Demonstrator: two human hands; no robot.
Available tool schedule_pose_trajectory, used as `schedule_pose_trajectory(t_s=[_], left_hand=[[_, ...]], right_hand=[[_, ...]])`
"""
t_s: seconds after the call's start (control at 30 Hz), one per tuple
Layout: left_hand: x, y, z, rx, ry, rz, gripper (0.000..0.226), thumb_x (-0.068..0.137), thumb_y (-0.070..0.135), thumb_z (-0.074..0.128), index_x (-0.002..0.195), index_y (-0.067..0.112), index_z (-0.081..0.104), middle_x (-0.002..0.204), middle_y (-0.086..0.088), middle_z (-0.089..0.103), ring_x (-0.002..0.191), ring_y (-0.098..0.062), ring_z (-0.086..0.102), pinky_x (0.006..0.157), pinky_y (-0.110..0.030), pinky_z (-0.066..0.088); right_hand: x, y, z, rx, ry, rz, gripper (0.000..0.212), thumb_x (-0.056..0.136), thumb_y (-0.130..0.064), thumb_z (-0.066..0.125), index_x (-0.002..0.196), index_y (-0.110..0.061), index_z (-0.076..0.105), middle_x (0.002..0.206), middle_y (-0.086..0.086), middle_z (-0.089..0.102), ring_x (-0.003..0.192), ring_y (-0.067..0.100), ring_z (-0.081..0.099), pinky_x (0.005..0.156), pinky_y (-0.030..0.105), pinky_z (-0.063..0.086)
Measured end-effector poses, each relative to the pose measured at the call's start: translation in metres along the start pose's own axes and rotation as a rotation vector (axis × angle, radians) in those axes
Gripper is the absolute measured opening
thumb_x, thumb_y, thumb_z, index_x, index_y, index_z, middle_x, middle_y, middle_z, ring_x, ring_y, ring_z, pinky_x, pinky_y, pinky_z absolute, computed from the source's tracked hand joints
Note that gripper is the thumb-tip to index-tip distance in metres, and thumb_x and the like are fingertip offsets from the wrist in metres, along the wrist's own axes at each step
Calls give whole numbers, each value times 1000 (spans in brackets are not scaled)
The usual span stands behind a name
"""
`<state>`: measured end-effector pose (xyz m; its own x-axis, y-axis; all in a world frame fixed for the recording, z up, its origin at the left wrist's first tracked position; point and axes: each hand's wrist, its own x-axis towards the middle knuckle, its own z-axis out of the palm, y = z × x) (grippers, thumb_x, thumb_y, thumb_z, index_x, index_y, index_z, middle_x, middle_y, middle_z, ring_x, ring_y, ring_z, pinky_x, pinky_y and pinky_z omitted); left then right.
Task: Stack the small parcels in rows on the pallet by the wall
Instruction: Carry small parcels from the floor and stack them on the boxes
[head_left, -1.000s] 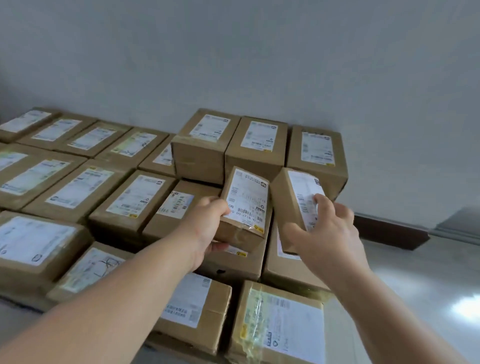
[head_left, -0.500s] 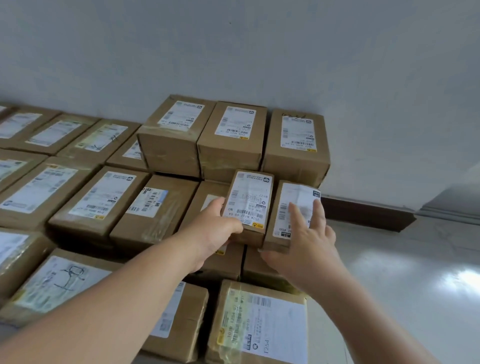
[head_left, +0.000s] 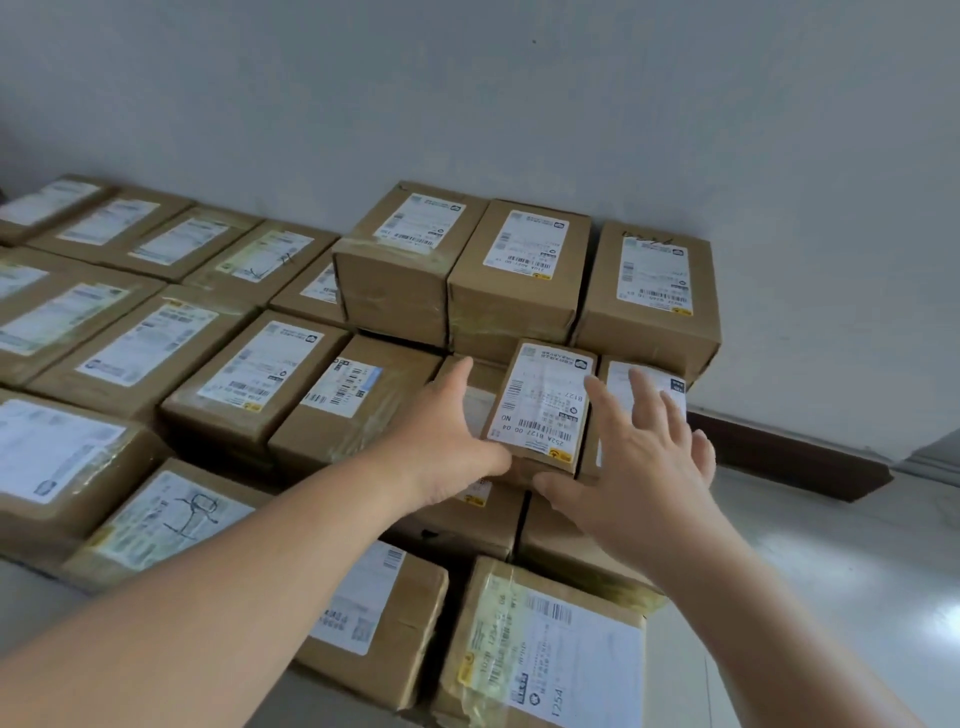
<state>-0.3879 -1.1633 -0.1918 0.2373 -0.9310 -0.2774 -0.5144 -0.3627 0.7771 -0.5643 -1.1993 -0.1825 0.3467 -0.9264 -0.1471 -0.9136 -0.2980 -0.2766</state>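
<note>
While both of your hands hover over the stack with fingers spread and nothing gripped, the two small parcels sit side by side on the second layer, just in front of the taller back row. Your left hand (head_left: 447, 441) lies flat beside the left edge of the nearer small parcel (head_left: 543, 408), thumb close to its front corner; whether it touches the cardboard you cannot tell. Your right hand (head_left: 639, 467) is splayed wide above the second small parcel (head_left: 647, 382), hiding most of its white label. Both parcels rest label-up on larger boxes (head_left: 467, 519) below them.

Behind them, three taller boxes (head_left: 514, 280) stand in a row against the grey wall (head_left: 467, 104), each with a shipping label on top. To your left, a low layer of brown parcels (head_left: 260, 379) runs in rows toward the far corner, labels facing up. Nearest you, two more boxes sit at the front edge, the right one (head_left: 545, 649) wrapped in yellowish tape with "1254" written on its label. The pallet itself is hidden beneath the cartons. A pale glossy floor (head_left: 857, 571) shows at the right, with a dark skirting board (head_left: 789, 462) along the wall.
</note>
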Motion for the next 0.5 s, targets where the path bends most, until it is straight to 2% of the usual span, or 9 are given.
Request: schedule_pose_trajectory(t_s=[0.07,0.13,0.23,0.4,0.5], left_hand=[[-9,-6,-17,188,88,64,107,78,33,78,156,32,4,160,7,20,145,-17,20,117,-39,25],[-19,-17,-35,436,194,120,105,81,44,74,157,28,3,162,7,14,148,-15,8,122,-40,10],[-36,-43,-69,675,333,164,100,84,54,66,157,24,4,163,4,12,151,-17,3,122,-39,3],[-94,-98,-124,796,439,3,96,86,56,62,157,24,4,164,3,9,151,-18,0,121,-37,-3],[-142,-133,-150,809,501,-123,97,85,59,62,156,25,6,163,1,11,151,-19,2,123,-40,0]], right_hand=[[0,-18,-1,12,7,-87,88,89,-64,51,155,-38,-2,164,-3,-16,151,26,-15,120,52,-4],[2,-38,1,4,14,-170,80,95,-56,48,156,-35,2,164,-2,-12,151,25,-14,121,50,-4],[4,-75,8,-14,14,-296,74,98,-47,47,157,-31,6,165,-1,-7,151,25,-10,122,47,-2],[-6,-160,30,-66,-37,-546,74,97,-46,50,156,-32,7,165,0,1,152,25,-3,121,47,-1],[-27,-213,47,-88,-87,-709,74,97,-47,50,156,-30,9,165,1,3,152,25,0,121,47,1]])
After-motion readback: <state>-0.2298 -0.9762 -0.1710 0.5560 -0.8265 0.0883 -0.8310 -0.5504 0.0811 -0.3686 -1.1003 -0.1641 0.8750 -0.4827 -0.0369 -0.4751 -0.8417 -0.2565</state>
